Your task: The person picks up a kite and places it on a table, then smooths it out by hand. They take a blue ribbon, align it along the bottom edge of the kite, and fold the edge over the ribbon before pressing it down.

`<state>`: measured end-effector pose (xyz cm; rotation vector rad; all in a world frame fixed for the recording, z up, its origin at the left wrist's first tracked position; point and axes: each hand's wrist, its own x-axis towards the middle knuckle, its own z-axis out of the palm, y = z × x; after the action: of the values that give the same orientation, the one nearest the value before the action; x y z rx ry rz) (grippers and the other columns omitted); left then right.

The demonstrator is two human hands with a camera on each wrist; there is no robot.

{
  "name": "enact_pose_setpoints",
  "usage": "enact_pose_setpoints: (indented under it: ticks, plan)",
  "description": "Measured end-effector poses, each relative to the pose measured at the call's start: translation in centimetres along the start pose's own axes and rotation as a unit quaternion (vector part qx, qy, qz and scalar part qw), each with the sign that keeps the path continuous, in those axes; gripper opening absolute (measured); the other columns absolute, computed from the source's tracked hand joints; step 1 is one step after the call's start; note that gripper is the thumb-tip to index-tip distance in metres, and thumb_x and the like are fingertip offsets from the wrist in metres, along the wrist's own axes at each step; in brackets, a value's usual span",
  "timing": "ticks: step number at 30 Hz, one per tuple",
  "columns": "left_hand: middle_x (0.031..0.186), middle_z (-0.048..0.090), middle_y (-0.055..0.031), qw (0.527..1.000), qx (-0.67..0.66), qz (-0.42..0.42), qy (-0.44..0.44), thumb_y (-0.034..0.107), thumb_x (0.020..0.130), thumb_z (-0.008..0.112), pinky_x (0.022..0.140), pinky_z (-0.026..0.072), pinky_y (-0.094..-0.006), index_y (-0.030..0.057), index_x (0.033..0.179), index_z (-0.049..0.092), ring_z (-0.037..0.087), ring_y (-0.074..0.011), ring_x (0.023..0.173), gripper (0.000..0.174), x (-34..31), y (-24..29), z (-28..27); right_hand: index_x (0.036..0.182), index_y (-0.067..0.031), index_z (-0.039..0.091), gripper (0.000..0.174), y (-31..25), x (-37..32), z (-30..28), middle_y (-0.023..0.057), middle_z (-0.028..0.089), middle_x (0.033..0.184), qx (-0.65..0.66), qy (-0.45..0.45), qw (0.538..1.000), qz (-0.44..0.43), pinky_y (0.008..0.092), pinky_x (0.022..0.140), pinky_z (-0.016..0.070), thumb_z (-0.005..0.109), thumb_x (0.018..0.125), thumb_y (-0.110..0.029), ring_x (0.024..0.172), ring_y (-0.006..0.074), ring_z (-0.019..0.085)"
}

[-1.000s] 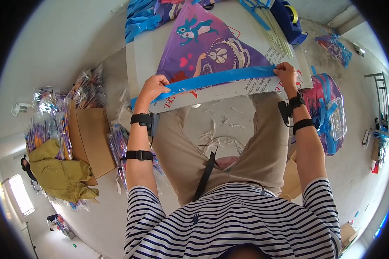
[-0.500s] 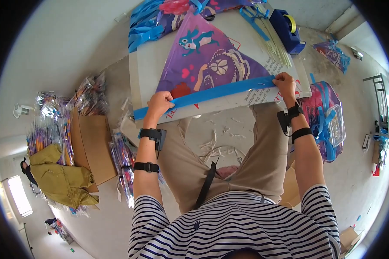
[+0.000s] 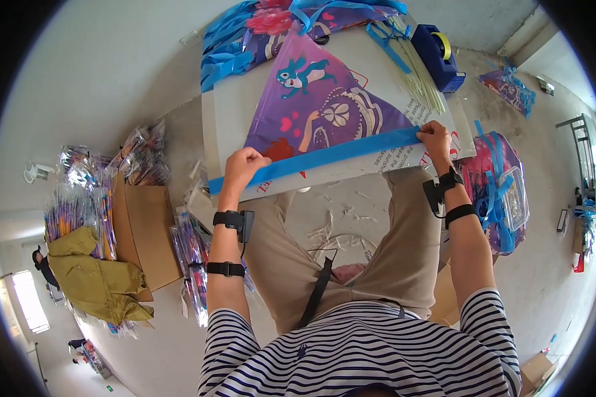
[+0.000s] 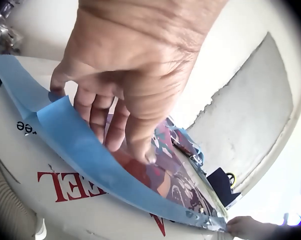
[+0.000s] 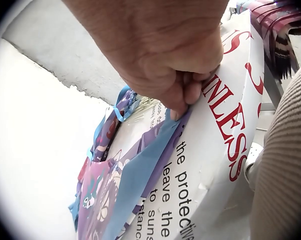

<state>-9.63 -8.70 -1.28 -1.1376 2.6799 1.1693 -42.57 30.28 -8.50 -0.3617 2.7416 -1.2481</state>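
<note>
A purple-pink printed triangular sheet (image 3: 324, 99) lies on the white printed board (image 3: 232, 112), its wide edge towards the body. Along that edge runs a blue strip (image 3: 341, 153), reaching past the sheet's left corner. At the strip's right end, my right hand (image 3: 437, 141) pinches strip and sheet corner; the right wrist view shows the fingertips of that hand (image 5: 165, 65) on the blue end. My left hand (image 3: 242, 171) is at the sheet's left corner. In the left wrist view this hand (image 4: 130, 75) has its fingers loosely bent over the strip, the little finger touching it.
Blue strips (image 3: 225, 56) and more printed sheets lie at the board's far edge. Thin pale sticks (image 3: 425, 73) and a blue tape dispenser (image 3: 438, 58) stand at the far right. A pink-and-blue bundle (image 3: 493, 185) is right of the board, a cardboard box (image 3: 146, 231) left.
My left hand has shifted along the strip, its fingers loosening from their pinch. The strip lies straighter and flatter along the sheet's edge. My right hand keeps its pinch at the corner.
</note>
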Motion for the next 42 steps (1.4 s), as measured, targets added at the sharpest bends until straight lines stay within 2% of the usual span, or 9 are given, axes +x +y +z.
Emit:
enact_pose_setpoints:
  ticks: [2, 4, 8, 10, 13, 19, 22, 28, 42]
  plan:
    - [0.082, 0.072, -0.007, 0.998, -0.043, -0.009, 0.035, 0.019, 0.074, 0.084, 0.075, 0.0511, -0.0376, 0.0089, 0.097, 0.073, 0.071, -0.0257, 0.083, 0.027, 1.5, -1.0, -0.3, 0.089, -0.0032, 0.073, 0.023, -0.2, -0.1, -0.1, 0.0075, 0.072, 0.076, 0.009, -0.003, 1.0, 0.006, 0.0317, 0.069, 0.055, 0.085, 0.069, -0.005, 0.071, 0.0173, 0.069]
    - [0.085, 0.073, -0.0081, 0.975, 0.036, 0.052, 0.213, 0.018, 0.074, 0.086, 0.07, 0.0521, -0.0324, 0.0038, 0.1, 0.072, 0.069, -0.0201, 0.078, 0.033, 4.3, -4.0, 0.6, 0.088, -0.0031, 0.073, 0.023, -0.1, -0.1, -0.1, 0.0075, 0.071, 0.076, 0.009, -0.001, 1.0, 0.006, 0.0316, 0.069, 0.055, 0.085, 0.069, -0.004, 0.071, 0.0172, 0.068]
    - [0.086, 0.073, -0.0074, 0.978, 0.068, -0.01, 0.198, 0.018, 0.074, 0.086, 0.074, 0.0527, -0.0345, 0.0066, 0.099, 0.071, 0.069, -0.0213, 0.081, 0.032, 6.2, -2.6, 1.5, 0.088, -0.0028, 0.073, 0.023, 0.2, 0.0, 0.1, 0.0072, 0.071, 0.075, 0.022, 0.001, 1.0, 0.004, 0.0315, 0.068, 0.0549, 0.084, 0.068, -0.003, 0.07, 0.0167, 0.068]
    - [0.092, 0.073, -0.0045, 0.983, 0.085, -0.067, 0.15, 0.021, 0.074, 0.085, 0.084, 0.0474, -0.0535, 0.0135, 0.095, 0.069, 0.069, -0.0292, 0.095, 0.027, 6.7, -2.1, 1.6, 0.088, -0.0026, 0.073, 0.023, 0.2, 0.0, 0.1, 0.0068, 0.071, 0.075, 0.027, 0.002, 1.0, 0.01, 0.0316, 0.068, 0.055, 0.084, 0.068, -0.002, 0.07, 0.0164, 0.067]
    - [0.088, 0.072, -0.004, 0.983, 0.077, -0.084, 0.143, 0.019, 0.074, 0.087, 0.079, 0.0511, -0.0434, 0.0106, 0.093, 0.068, 0.068, -0.024, 0.084, 0.029, 7.4, -2.2, 1.5, 0.088, -0.0025, 0.073, 0.023, 0.4, 0.0, 0.3, 0.0069, 0.071, 0.076, 0.034, 0.001, 0.999, 0.004, 0.0314, 0.068, 0.055, 0.084, 0.068, -0.002, 0.07, 0.016, 0.067]
    - [0.087, 0.073, -0.0025, 0.966, 0.068, -0.096, 0.231, 0.021, 0.076, 0.086, 0.087, 0.0456, -0.0493, 0.0119, 0.09, 0.069, 0.068, -0.0244, 0.087, 0.023, 7.8, -1.2, 2.1, 0.088, -0.0024, 0.073, 0.022, 0.0, -0.2, 0.1, 0.007, 0.071, 0.077, 0.021, 0.006, 1.0, 0.009, 0.0313, 0.069, 0.0551, 0.084, 0.069, -0.002, 0.07, 0.0157, 0.067]
    - [0.093, 0.073, -0.0039, 0.978, 0.043, -0.093, 0.179, 0.023, 0.077, 0.084, 0.086, 0.0419, -0.0548, 0.0134, 0.088, 0.067, 0.068, -0.0283, 0.091, 0.022, 8.6, -1.3, 1.8, 0.088, -0.0023, 0.073, 0.023, -0.3, -0.4, 0.1, 0.0071, 0.071, 0.077, 0.014, 0.012, 1.0, 0.012, 0.0314, 0.069, 0.0552, 0.084, 0.069, -0.002, 0.07, 0.0162, 0.067]
    - [0.093, 0.072, -0.0042, 0.964, 0.033, -0.072, 0.254, 0.023, 0.077, 0.083, 0.085, 0.0405, -0.0549, 0.0132, 0.086, 0.07, 0.067, -0.0293, 0.091, 0.019, 9.7, -0.7, 2.5, 0.088, -0.0023, 0.072, 0.023, -0.4, -0.4, 0.1, 0.0073, 0.07, 0.077, 0.019, 0.014, 1.0, 0.016, 0.0316, 0.07, 0.0552, 0.084, 0.068, -0.001, 0.071, 0.0168, 0.067]
    - [0.089, 0.072, -0.0019, 0.974, -0.013, -0.073, 0.215, 0.022, 0.08, 0.081, 0.088, 0.0427, -0.0528, 0.0124, 0.088, 0.066, 0.067, -0.0269, 0.09, 0.02, 12.3, -1.2, 2.3, 0.088, -0.0019, 0.072, 0.024, -0.2, -0.6, 0.1, 0.0084, 0.069, 0.085, 0.015, 0.01, 1.0, 0.015, 0.0321, 0.072, 0.0552, 0.084, 0.068, 0.0, 0.075, 0.0176, 0.067]
